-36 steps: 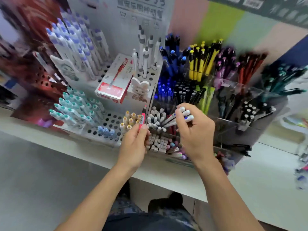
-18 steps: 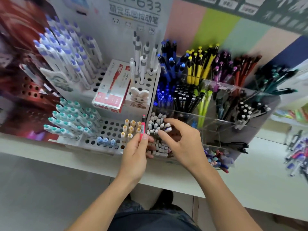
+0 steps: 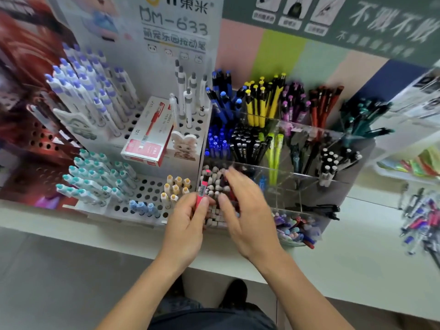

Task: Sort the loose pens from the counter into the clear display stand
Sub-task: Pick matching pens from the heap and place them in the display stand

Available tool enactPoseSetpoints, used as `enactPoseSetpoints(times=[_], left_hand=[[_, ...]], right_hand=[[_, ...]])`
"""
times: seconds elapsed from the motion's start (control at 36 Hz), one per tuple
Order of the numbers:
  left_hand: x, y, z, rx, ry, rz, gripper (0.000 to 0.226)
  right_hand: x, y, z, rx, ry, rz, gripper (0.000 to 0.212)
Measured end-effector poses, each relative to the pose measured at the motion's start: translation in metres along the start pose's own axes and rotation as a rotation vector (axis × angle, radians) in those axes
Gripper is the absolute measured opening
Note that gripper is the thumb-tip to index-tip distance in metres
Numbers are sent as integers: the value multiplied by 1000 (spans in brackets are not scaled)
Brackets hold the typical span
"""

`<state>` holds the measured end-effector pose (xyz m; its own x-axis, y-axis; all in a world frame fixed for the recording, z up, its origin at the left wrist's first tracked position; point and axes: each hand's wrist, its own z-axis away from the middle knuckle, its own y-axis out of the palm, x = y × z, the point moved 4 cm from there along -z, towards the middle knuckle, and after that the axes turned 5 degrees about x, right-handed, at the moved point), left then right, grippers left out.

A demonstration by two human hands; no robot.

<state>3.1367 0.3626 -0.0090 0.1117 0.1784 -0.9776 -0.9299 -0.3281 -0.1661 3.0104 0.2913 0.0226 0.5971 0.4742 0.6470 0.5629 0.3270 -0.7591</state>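
Left hand (image 3: 184, 225) grips a pink pen (image 3: 202, 190) upright between thumb and fingers, at the front-left corner of the clear display stand (image 3: 307, 177). Right hand (image 3: 247, 210), blurred, fingers spread and holding nothing, hovers over the stand's front-left compartment of white-capped pens (image 3: 214, 184). More loose pens (image 3: 421, 220) lie on the desk (image 3: 357, 253), well apart to the right.

I see the clear display stand (image 3: 309, 163) on the counter (image 3: 357, 234), a perforated rack (image 3: 147, 191) left, loose pens (image 3: 421, 217) right.
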Motion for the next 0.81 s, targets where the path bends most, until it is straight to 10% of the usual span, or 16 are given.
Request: enactPoseSetpoints(times=[0.17,0.42,0.56,0.81], left_hand=[[-38,26,-1,143,200,-205,20],[-56,53,-4,228,280,-357,23],[-39,20,-12,-85,146,-417,41],[-35,23,-21,-61,256,-663,15]], right_hand=[[-6,-40,7,-5,263,-701,10],[-30,-70,32,-217,282,-787,16],[-41,-105,38,-539,210,-652,12],[-13,-45,-7,-44,-2,120,23]])
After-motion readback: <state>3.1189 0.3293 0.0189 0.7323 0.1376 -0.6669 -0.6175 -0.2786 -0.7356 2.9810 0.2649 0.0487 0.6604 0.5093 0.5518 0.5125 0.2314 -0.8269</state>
